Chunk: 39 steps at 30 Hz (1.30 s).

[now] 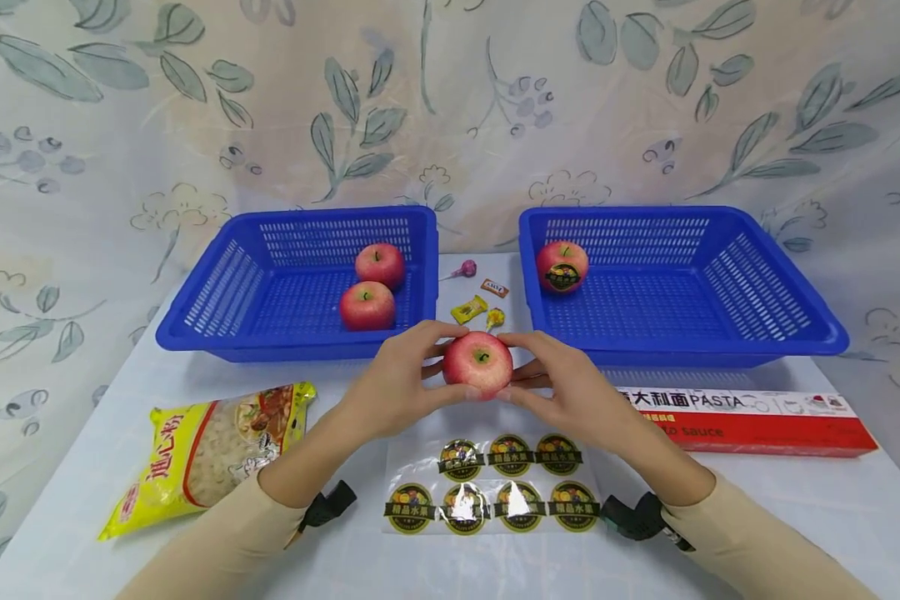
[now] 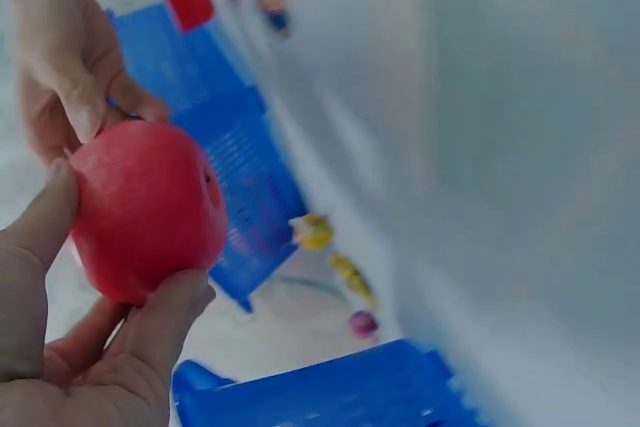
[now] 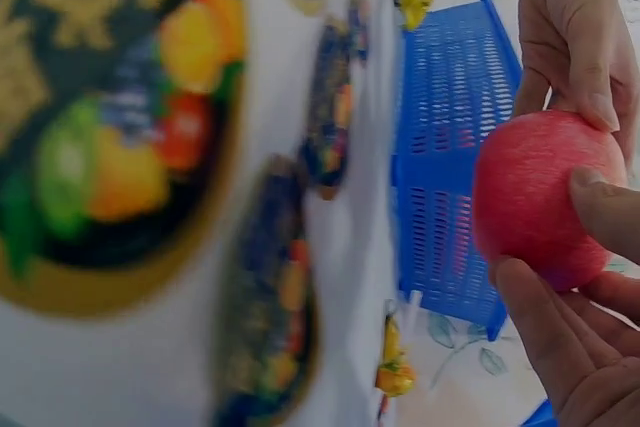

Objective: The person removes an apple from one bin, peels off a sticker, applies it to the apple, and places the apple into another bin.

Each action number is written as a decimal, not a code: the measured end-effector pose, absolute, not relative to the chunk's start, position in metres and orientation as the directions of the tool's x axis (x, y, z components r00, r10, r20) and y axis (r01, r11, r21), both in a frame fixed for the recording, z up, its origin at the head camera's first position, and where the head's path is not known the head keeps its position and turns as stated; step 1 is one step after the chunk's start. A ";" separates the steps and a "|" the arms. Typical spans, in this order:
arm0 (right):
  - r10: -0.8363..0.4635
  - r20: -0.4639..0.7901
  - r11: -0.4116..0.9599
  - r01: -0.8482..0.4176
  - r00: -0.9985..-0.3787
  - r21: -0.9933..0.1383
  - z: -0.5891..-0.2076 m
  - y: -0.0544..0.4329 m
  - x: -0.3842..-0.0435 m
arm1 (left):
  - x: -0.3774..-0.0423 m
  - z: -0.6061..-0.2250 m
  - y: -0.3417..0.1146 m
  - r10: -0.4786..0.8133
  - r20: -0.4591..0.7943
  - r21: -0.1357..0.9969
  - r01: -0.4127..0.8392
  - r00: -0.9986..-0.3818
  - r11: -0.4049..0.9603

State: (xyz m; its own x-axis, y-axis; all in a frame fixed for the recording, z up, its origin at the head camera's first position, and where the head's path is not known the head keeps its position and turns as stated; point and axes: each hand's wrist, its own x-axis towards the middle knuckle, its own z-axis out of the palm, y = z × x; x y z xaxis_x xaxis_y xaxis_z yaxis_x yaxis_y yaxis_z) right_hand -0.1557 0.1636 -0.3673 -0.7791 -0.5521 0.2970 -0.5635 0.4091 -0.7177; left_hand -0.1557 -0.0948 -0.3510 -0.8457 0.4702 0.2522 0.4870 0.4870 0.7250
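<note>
A red apple (image 1: 477, 365) is held up between both hands over the middle of the table, its stem side toward the head camera. My left hand (image 1: 401, 375) grips it from the left, thumb low and fingers behind. From the right, my right hand (image 1: 573, 383) grips the same apple, thumb at its lower edge. Both wrist views show fingers of the two hands around the apple (image 2: 150, 209). Below lies a clear sheet of round black-and-gold stickers (image 1: 519, 505). An apple (image 1: 562, 267) with such a sticker sits in the right blue basket (image 1: 682, 343).
Two apples, a front one (image 1: 367, 306) and a rear one (image 1: 380, 265), sit in the left blue basket (image 1: 292, 343). Wrapped candies (image 1: 468, 309) and lollipops (image 1: 465, 268) lie between the baskets. A yellow food bag (image 1: 217, 450) lies left, a pasta box (image 1: 765, 423) right.
</note>
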 end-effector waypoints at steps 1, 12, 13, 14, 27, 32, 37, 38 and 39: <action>-0.555 0.285 0.421 -0.560 -0.781 -0.714 -0.369 0.163 -0.156 | -0.156 -0.355 -0.094 0.475 0.244 0.721 0.486 -0.845 0.494; -0.615 0.208 0.494 -0.578 -0.760 -0.649 -0.378 0.164 -0.166 | -0.168 -0.377 -0.098 0.546 0.100 0.825 0.376 -0.832 0.421; -0.619 0.206 0.495 -0.581 -0.758 -0.646 -0.378 0.163 -0.167 | -0.168 -0.377 -0.099 0.549 0.095 0.819 0.379 -0.830 0.431; -0.621 0.204 0.495 -0.581 -0.756 -0.646 -0.379 0.162 -0.168 | -0.169 -0.377 -0.100 0.551 0.089 0.807 0.384 -0.830 0.448; -0.591 0.185 0.545 -0.558 -0.785 -0.626 -0.379 0.158 -0.163 | -0.141 -0.374 -0.112 0.518 -0.120 0.390 0.440 -0.847 0.809; -0.582 0.221 0.567 -0.585 -0.782 -0.580 -0.368 0.163 -0.150 | -0.127 -0.373 -0.115 0.545 -0.183 0.349 0.464 -0.818 0.814; -0.616 0.313 0.503 -0.667 -0.723 -0.550 -0.360 0.161 -0.140 | -0.124 -0.372 -0.118 0.575 -0.210 0.342 0.491 -0.791 0.801; -0.627 0.334 0.488 -0.690 -0.703 -0.534 -0.361 0.159 -0.138 | -0.124 -0.372 -0.118 0.580 -0.212 0.344 0.496 -0.786 0.797; -0.639 0.354 0.475 -0.712 -0.683 -0.517 -0.361 0.158 -0.137 | -0.124 -0.372 -0.118 0.589 -0.209 0.352 0.502 -0.781 0.790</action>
